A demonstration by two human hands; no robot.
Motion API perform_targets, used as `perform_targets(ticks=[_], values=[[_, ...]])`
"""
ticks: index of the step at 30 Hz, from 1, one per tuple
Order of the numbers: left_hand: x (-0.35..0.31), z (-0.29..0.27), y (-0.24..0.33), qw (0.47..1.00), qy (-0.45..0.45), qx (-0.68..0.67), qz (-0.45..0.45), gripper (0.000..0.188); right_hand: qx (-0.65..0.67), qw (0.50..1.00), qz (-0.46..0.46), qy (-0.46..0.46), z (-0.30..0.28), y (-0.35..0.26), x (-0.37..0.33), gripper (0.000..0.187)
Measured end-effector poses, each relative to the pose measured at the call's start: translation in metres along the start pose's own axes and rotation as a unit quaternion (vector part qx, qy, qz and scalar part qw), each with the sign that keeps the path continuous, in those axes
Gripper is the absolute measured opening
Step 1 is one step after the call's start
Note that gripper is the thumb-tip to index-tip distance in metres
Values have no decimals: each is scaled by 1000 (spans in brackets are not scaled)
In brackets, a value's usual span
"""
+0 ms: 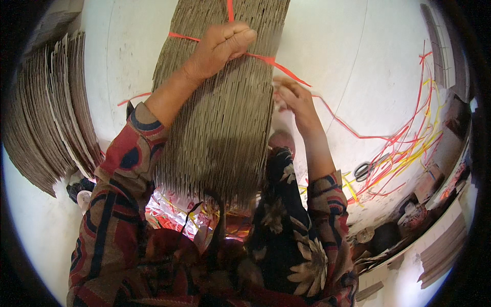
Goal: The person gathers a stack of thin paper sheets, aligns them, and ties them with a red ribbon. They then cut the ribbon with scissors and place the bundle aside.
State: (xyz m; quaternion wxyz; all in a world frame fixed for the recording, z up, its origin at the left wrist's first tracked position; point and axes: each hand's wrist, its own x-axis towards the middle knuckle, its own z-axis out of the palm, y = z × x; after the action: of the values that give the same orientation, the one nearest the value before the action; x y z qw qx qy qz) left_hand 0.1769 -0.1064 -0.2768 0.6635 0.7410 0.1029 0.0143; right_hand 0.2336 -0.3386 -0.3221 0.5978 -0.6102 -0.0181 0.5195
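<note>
A person's left hand (227, 42) is clenched on red strap (267, 60) across a cardboard stack (220, 123) straight ahead; the right hand (295, 100) curls beside it, its hold unclear. Best pulled snug, without creasing edges.

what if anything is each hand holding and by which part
The left hand grips the red strap where its lengths meet over the cardboard stack. Whether the right hand, blurred, holds anything cannot be told.

Middle stack (217, 117) lies between left stack (43, 115) and scissors (370, 167).
</note>
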Motion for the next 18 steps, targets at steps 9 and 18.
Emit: perform_targets(ticks=[9, 18], values=[[1, 0, 2, 1000, -9, 17, -5, 35, -270, 889, -352, 116, 8, -47, 32, 17], [4, -5, 1, 995, -22, -83, -58, 34, 258, 962, -74, -42, 24, -56, 44, 34]])
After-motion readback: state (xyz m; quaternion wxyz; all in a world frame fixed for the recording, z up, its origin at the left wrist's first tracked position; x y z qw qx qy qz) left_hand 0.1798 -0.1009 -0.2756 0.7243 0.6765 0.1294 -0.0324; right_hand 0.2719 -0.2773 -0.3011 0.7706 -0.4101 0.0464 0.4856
